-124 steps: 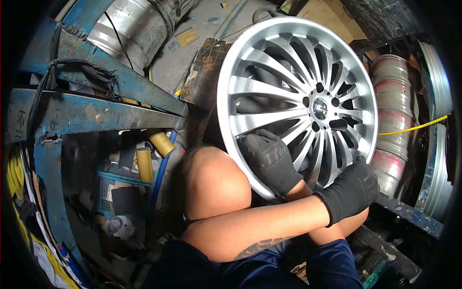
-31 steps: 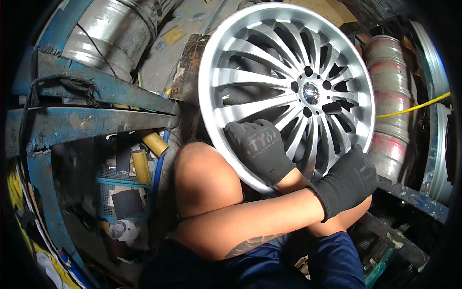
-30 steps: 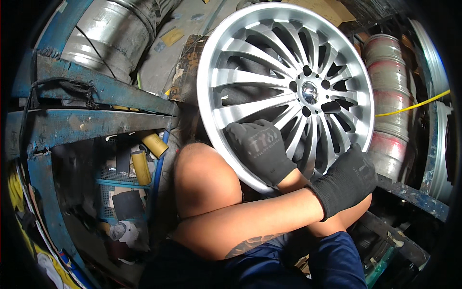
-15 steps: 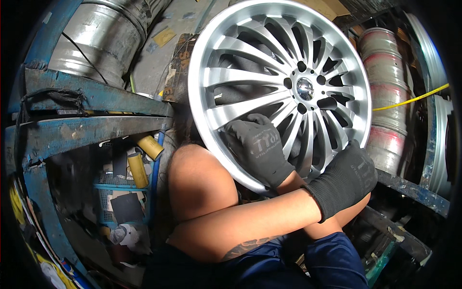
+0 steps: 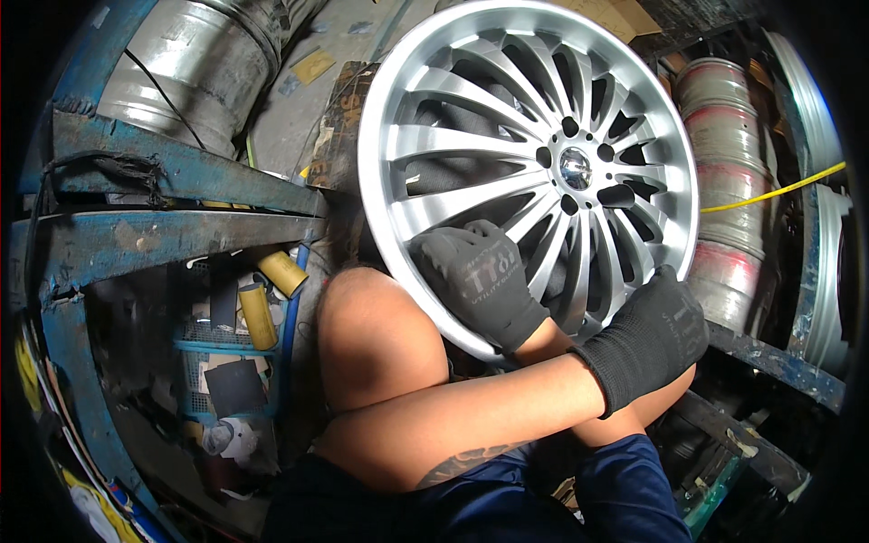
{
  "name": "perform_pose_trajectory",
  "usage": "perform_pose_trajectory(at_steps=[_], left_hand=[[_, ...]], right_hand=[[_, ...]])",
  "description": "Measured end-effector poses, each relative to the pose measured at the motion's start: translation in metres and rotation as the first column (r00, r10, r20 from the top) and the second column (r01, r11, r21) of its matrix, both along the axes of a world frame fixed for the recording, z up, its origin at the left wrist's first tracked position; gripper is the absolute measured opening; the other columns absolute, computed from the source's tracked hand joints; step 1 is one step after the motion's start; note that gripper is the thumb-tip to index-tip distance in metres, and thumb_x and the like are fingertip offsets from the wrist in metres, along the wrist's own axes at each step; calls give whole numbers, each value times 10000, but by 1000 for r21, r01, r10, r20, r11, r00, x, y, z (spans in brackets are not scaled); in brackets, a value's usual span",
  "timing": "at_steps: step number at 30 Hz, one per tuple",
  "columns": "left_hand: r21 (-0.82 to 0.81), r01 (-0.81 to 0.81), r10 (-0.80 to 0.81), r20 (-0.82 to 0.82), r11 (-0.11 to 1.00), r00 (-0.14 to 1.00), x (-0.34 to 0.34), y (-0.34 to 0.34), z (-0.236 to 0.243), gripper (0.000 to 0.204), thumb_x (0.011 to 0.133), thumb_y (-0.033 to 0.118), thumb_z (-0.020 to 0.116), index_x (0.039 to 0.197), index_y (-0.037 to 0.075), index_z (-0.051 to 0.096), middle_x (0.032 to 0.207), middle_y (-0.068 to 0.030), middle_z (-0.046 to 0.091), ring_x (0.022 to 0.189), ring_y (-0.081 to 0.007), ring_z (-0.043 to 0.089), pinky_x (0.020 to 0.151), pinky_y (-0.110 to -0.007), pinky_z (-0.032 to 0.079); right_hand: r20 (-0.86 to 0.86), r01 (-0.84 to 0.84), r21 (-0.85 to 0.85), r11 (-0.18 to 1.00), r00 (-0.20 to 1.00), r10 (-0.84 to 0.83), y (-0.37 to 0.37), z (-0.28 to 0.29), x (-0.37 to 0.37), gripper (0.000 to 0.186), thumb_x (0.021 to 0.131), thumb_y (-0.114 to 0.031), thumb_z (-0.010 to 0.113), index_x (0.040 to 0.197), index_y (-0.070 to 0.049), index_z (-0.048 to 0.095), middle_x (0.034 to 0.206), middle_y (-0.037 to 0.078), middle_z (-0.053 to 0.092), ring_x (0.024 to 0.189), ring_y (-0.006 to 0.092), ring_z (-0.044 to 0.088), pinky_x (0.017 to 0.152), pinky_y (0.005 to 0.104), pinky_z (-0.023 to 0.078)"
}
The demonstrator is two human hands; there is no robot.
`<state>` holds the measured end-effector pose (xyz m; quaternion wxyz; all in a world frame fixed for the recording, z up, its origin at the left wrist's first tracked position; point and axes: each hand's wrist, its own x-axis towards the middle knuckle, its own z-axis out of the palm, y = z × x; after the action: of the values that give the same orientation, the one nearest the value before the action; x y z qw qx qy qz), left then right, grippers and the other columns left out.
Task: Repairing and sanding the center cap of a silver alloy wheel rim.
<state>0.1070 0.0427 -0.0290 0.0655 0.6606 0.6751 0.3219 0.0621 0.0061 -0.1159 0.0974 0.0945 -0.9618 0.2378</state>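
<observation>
Grey workshop floor (image 5: 279,127) surrounds the work. Right hand (image 5: 480,285): fingers curled, at the lower-left lip of the silver wheel (image 5: 588,185). Left hand (image 5: 647,335): forearm crossed above, at its lower right. Clamping cannot be told for either. The wheel lies beyond the left knee (image 5: 376,321); judged heavy, stiff, smooth. Grasp outer lip or spokes. Red-marked cylinders (image 5: 724,136) crowd its right edge; a blue frame (image 5: 181,244) stands left.

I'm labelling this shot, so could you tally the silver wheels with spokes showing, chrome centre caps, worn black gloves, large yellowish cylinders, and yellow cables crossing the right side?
Spoked silver wheel: 1
Chrome centre cap: 1
Black gloves: 2
Large yellowish cylinders: 2
Yellow cable: 1
Total: 7
</observation>
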Motion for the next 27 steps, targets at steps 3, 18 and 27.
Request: perform_pose_trajectory(at_steps=[3, 18, 27], left_hand=[[7, 15, -15, 10, 1000, 1000, 0, 2, -1, 157, 893, 206, 638, 929, 162, 785, 850, 1, 732, 852, -191, 683, 738, -415, 460], [97, -72, 70, 32, 993, 997, -2, -5, -3, 153, 828, 186, 638, 774, 123, 766, 709, -42, 695, 682, -201, 661, 694, -398, 461], [37, -24, 23, 10, 999, 1000, -4, -5, 2, 166, 835, 179, 641, 756, 123, 775, 713, -53, 706, 695, -202, 672, 691, -392, 473]], right_hand=[[-49, -22, -19, 1000, 999, 21, -1, 1, 0, 128, 811, -105, 709, 911, -72, 636, 804, 104, 684, 710, 302, 646, 709, 406, 482], [41, 34, -150, 988, 999, -28, 2, -6, 2, 116, 841, -123, 710, 856, -63, 612, 772, 115, 683, 690, 316, 647, 682, 410, 465], [41, 38, -104, 994, 999, -34, -4, 8, -2, 118, 845, -118, 706, 838, -61, 602, 730, 114, 656, 659, 322, 630, 658, 404, 462]])
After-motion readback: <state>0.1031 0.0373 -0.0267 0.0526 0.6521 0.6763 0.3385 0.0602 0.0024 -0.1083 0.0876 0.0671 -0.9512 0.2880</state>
